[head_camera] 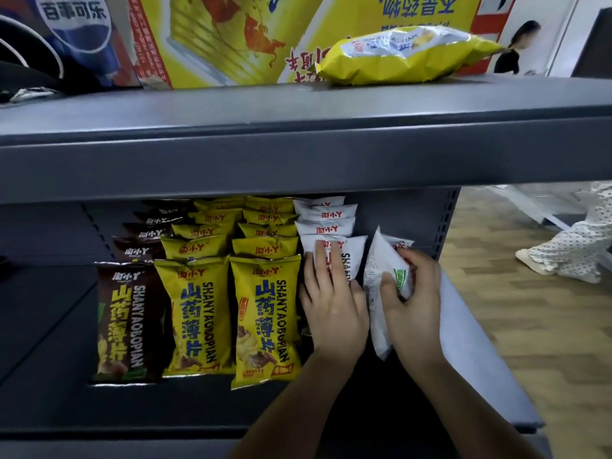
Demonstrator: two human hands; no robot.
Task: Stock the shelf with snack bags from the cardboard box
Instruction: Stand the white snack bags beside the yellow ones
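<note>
A shopworker's right hand (409, 293) grips a white crinkly plastic snack bag (381, 286) on edge at the dark metal shelf (198, 409), while the left hand (331, 299), fingers flat, presses the front white bag (354, 256) of the row beyond; light, air-puffed and slippery, such bags look best held by their sides, with yellow bags (265, 313) left of both hands

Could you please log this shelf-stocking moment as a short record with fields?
left hand: left hand presses flat on the front white bag
right hand: right hand grips a white snack bag, back side out
lower shelf rows: brown bags, two rows of yellow bags, white row
upper shelf: one yellow bag lying flat
cardboard box: not visible
</note>
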